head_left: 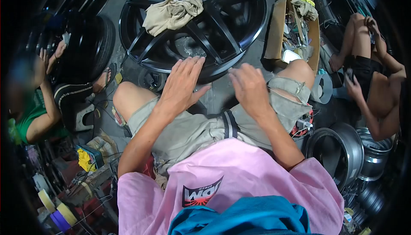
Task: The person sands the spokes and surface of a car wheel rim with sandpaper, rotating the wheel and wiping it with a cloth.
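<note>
A large black spoked wheel rim (209,42) lies in front of my knees. On its spokes rests a crumpled beige cloth (173,14). My left hand (182,83) is raised near the rim's front edge, fingers stretched out and thumb apart, with nothing in it. To its right, my right hand (250,85) hovers above my thigh, slightly blurred, its fingers loosely extended and holding nothing that I can see. Both hands seem apart from the cloth.
A cardboard box (278,33) of tools stands right of the rim. Co-workers sit at left (40,102) and right (364,63). Silver rims (342,149) stand at lower right. Tape rolls (64,215) and clutter fill the lower left, and black tyres (100,42) the upper left.
</note>
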`<state>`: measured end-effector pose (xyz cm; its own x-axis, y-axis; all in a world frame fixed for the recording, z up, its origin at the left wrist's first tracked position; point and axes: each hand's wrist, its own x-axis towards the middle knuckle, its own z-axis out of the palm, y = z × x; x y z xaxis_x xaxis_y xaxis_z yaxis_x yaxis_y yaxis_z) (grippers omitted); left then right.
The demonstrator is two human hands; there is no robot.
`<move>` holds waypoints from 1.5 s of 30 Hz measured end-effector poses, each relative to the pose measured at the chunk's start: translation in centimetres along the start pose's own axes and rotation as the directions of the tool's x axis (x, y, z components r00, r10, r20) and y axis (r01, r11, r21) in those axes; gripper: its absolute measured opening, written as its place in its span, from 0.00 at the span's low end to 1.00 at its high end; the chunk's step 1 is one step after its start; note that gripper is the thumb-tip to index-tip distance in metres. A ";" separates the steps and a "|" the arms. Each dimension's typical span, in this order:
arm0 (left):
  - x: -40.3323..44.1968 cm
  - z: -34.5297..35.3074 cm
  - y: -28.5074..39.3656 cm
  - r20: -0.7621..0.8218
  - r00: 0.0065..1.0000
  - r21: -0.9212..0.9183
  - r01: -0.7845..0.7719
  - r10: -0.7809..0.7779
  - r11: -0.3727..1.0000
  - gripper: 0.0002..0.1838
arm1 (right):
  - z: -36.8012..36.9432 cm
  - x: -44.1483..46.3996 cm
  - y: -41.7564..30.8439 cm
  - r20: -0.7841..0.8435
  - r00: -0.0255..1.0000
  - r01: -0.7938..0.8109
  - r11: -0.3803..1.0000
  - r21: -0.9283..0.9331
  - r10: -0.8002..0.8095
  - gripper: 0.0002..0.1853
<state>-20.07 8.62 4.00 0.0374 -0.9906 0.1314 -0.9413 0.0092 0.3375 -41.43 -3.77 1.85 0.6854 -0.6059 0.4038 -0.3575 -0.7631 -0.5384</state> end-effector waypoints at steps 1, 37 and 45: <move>0.0 -0.2 0.2 -0.019 1.000 -0.032 0.007 -0.008 0.999 0.38 | -0.9 0.2 -0.2 -0.018 1.000 -0.006 1.000 0.004 0.006 0.07; -2.4 2.2 -18.0 -0.180 0.337 -0.691 0.625 -0.924 0.363 0.40 | 3.3 23.1 17.0 -0.013 0.989 0.134 0.937 -0.322 -0.146 0.12; -1.7 1.0 -20.0 -0.202 0.400 -0.672 0.608 -0.894 0.423 0.39 | 2.8 21.7 17.0 0.096 0.995 0.067 0.950 -0.306 -0.039 0.12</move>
<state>-1.65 10.00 -3.89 0.9243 -0.3768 -0.0612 -0.1504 -0.5069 0.8488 -30.85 -29.28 -0.64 0.7564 -0.5512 0.3522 -0.4879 -0.8341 -0.2575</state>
